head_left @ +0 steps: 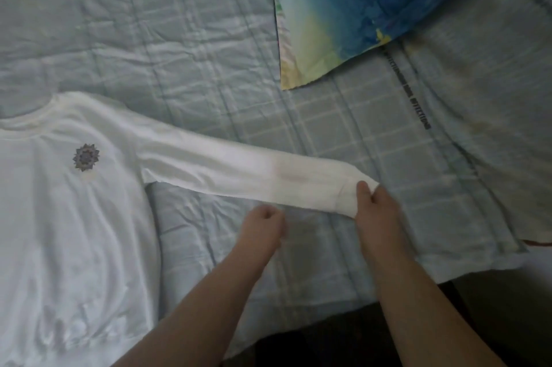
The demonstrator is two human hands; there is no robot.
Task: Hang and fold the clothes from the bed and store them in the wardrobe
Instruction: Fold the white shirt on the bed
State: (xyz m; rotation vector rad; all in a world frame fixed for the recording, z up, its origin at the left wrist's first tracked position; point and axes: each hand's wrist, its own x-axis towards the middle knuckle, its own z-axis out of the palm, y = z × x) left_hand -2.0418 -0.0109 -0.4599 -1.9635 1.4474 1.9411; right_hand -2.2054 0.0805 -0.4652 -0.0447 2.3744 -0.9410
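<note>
Shirt lies flat, chest up, on the bed, w/ one sleeve stretched out to the right. We're at the folding step: our right hand pinches the cuff, thumb on top, fingers curled under. Our left hand hovers just below the sleeve, fingers loosely curled, holding nothing. Both forearms reach fwd from the bed's near edge. Next move, we judge: carry the cuff back across the chest, keeping the fabric flat. Pillow sits well apart, far side.
</note>
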